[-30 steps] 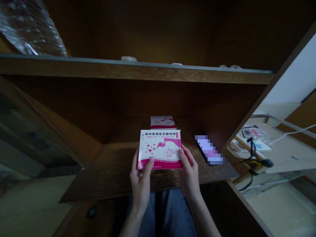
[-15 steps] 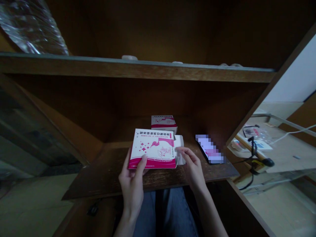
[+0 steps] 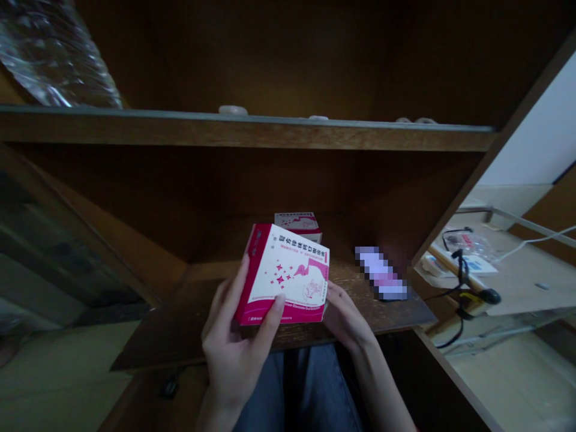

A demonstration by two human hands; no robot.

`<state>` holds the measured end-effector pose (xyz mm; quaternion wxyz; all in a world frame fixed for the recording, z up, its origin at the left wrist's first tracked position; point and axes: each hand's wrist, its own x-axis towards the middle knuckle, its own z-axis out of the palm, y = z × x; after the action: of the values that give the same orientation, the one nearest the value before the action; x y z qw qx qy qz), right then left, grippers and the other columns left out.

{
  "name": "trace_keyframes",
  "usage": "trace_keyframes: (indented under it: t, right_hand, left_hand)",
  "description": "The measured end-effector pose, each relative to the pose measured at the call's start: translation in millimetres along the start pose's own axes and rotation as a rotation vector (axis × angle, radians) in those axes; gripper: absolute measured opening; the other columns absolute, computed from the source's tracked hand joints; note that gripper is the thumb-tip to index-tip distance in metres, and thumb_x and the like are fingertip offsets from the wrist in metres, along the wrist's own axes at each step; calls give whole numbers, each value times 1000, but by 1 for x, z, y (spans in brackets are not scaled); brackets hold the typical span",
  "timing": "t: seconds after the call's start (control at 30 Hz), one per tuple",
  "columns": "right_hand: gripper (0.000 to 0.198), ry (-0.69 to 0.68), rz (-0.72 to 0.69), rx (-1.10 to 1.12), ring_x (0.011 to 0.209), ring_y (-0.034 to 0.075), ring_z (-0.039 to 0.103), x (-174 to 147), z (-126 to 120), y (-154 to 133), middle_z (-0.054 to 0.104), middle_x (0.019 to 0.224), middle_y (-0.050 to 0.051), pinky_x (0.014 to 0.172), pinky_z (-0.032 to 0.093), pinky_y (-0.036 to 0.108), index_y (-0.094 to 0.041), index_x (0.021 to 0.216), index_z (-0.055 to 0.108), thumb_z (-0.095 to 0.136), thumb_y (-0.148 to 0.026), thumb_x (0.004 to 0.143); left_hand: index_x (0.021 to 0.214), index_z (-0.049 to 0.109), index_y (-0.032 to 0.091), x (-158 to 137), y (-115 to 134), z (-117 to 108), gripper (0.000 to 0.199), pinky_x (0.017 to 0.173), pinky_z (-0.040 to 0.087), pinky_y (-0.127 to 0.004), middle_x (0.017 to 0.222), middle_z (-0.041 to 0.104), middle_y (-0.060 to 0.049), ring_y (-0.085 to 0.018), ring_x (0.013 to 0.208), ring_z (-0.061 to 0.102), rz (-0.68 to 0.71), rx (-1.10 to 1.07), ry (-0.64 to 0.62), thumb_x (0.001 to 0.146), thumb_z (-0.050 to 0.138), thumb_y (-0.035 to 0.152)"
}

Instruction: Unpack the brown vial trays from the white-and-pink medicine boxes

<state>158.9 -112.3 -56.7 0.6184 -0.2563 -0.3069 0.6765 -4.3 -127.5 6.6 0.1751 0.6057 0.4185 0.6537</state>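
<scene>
My left hand [image 3: 234, 345] grips a pink and white medicine box [image 3: 284, 275] by its left side, thumb on the front face. The box is tilted so its pink left side shows. My right hand [image 3: 344, 315] is at the box's lower right corner, fingers partly hidden under it. The box hangs just above the front of a dark wooden shelf [image 3: 198, 324]. A second, similar box [image 3: 297, 222] lies farther back on the same shelf.
A blurred flat object [image 3: 381, 273] lies on the shelf to the right. An upper shelf [image 3: 252, 129] crosses above, with crinkled plastic [image 3: 54, 54] at top left. A table with cables and a handheld scanner [image 3: 472, 288] stands to the right.
The box's right end flap, open half a second ago, no longer shows. The box has tilted and come nearer, and my right hand has moved in under its right corner.
</scene>
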Motion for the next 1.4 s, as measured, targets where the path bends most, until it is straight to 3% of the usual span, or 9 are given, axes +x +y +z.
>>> trace_keyframes:
  t: [0.23, 0.43, 0.67, 0.87, 0.97, 1.07, 1.13, 1.27, 1.4]
  right_hand:
    - [42, -29, 18, 53, 94, 27, 72, -2, 6, 3, 76, 106, 10, 90, 55, 42, -18, 102, 72, 85, -36, 66]
    - [43, -22, -3, 19, 89, 27, 73, -4, 9, 11, 77, 101, 10, 91, 55, 44, -19, 100, 73, 86, -37, 64]
    - [50, 28, -29, 112, 88, 29, 73, -8, 11, 22, 77, 100, 7, 93, 54, 46, -23, 99, 74, 91, -33, 53]
    - [47, 182, -63, 144, 93, 30, 72, -7, 14, 19, 78, 97, 5, 90, 55, 43, -23, 95, 74, 90, -27, 51]
    - [40, 253, -42, 100, 99, 29, 70, -7, 18, 11, 77, 98, 5, 91, 54, 40, -20, 94, 74, 86, -31, 57]
    - [37, 372, -16, 128, 93, 25, 70, -7, 20, 1, 77, 96, 5, 81, 57, 33, -19, 93, 74, 82, -37, 61]
    - [37, 420, 3, 163, 84, 22, 70, -5, 21, -6, 77, 93, 4, 71, 58, 30, -19, 92, 74, 81, -38, 62]
    - [31, 411, 1, 162, 77, 18, 68, 0, 17, -12, 76, 92, 3, 63, 57, 26, -18, 88, 74, 81, -36, 64]
    - [26, 475, -7, 93, 73, 15, 65, 4, 6, -12, 75, 83, 1, 56, 53, 20, -17, 83, 74, 82, -31, 63]
  left_hand:
    - [142, 45, 36, 7, 9, -12, 73, 91, 55, -34, 132, 57, -4, -26, 112, 58, 345, 196, -139, 76, 73, 20]
    - [144, 43, 34, 13, 14, -18, 72, 93, 53, -34, 132, 54, -7, -27, 115, 56, 415, 235, -265, 79, 71, 24]
    - [140, 47, 28, 17, 19, -20, 67, 93, 53, -33, 127, 54, -8, -24, 112, 56, 469, 271, -259, 78, 70, 21]
    - [132, 56, 28, 11, 11, -12, 54, 97, 51, -33, 126, 60, -5, -21, 113, 59, 212, 166, -115, 79, 70, 24]
    - [127, 61, 28, 13, 8, -9, 49, 94, 53, -31, 126, 64, -3, -21, 108, 63, 4, 51, 45, 79, 72, 30]
    - [124, 63, 27, 21, 3, -10, 47, 94, 54, -31, 121, 68, -2, -21, 107, 65, -214, -100, 252, 79, 72, 35]
    - [125, 62, 26, 27, -4, -12, 49, 94, 55, -33, 117, 70, -3, -21, 106, 66, -306, -200, 299, 79, 72, 36]
    - [121, 64, 21, 34, -20, -14, 49, 93, 56, -37, 113, 71, -6, -24, 106, 66, -423, -312, 296, 75, 75, 35]
    - [122, 63, 20, 42, -35, -24, 52, 94, 56, -42, 120, 68, -9, -27, 112, 64, -420, -255, 467, 73, 76, 35]
